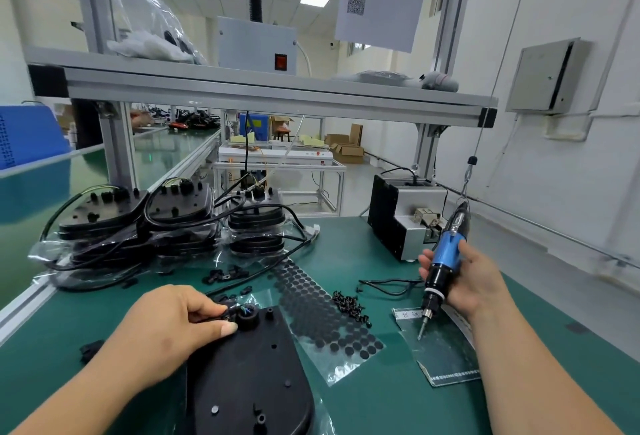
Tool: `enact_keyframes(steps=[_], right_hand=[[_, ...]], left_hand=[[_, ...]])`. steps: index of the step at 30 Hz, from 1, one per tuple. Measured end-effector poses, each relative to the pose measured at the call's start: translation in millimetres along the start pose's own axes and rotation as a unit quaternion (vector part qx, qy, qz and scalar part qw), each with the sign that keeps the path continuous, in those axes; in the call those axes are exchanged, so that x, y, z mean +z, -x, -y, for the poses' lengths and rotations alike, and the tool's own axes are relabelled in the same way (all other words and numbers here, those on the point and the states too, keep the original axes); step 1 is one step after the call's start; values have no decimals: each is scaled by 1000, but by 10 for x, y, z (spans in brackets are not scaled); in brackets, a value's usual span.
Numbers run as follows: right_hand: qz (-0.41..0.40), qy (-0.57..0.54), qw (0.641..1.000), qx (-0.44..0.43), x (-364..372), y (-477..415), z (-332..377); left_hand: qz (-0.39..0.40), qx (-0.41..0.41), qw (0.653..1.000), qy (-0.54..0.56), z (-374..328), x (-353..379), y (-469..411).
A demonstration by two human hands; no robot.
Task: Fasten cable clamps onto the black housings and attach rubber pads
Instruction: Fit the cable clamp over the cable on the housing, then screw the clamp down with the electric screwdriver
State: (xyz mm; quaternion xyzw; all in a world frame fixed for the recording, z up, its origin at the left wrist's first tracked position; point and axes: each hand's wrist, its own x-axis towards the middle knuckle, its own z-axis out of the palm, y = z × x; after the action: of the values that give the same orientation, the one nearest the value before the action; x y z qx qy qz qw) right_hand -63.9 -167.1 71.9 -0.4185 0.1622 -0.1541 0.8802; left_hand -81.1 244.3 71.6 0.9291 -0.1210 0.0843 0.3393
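A flat black housing (pixel 249 375) lies on the green bench in front of me. My left hand (pixel 176 323) pinches a small black cable clamp (pixel 229 314) at the housing's far left corner, beside a round black boss with wires in it. My right hand (pixel 464 282) grips a blue and black electric screwdriver (pixel 446 261), its bit pointing down above a clear bag, apart from the housing. A clear sheet of round black rubber pads (pixel 322 316) lies just right of the housing. Loose black screws (pixel 349 304) sit in a small pile beyond the sheet.
Stacks of black housings with cables (pixel 145 223) fill the far left of the bench. Spare clamps (pixel 225 275) lie in front of them. A screw feeder box (pixel 401 216) stands at the far right. A metal shelf frame (pixel 270 95) spans overhead. The screwdriver hangs from a cord.
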Motion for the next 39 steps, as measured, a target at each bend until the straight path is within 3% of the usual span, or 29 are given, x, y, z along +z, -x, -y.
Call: enact_keyframes(steps=[9,15,22,26,31,39], right_hand=[[160,-45,985,-53,393,312,57],[278,-89,956,9,963,524,-201],[292,2,955,58,1597,747,-482],[315,-55,945,65,1788,780,-558],[397,-14,917,-18,1932,807,-664],[440,69,891,-90,2229,918,-716]], left_hand=[[9,2,1000,-4,4,5,-18],[10,0,1000,-10,39,31,-25],[3,-9,1000,-4,91,52,-41],[-1,-6,1000,-1,101,62,-47],[-4,-1,1000,-11,104,60,-44],[-6,-6,1000,-11,66,56,-18]])
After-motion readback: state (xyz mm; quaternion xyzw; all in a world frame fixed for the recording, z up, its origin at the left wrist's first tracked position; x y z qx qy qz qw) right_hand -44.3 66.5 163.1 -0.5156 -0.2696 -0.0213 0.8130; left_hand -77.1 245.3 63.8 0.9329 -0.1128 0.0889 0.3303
